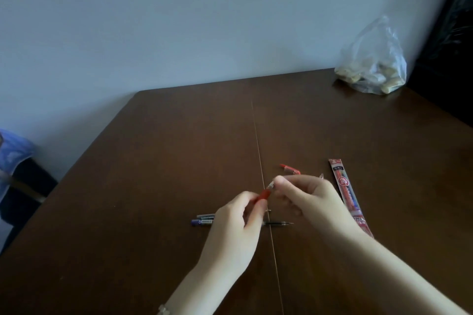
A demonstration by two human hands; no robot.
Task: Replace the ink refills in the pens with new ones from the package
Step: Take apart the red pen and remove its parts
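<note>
On table (179, 148), around held pen (265, 193): package (348, 195) at three o'clock, cap (290, 169) near at one, bag (372, 64) far behind at one, loose pens (203, 220) at eight, refill (280, 223) at six.

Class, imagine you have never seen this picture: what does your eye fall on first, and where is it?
Two hands meet over the middle of the brown table: the left hand and right hand pinch a red pen between them. Just right of them lies the long red refill package, and a clear plastic bag sits at the table's far right corner.
</note>
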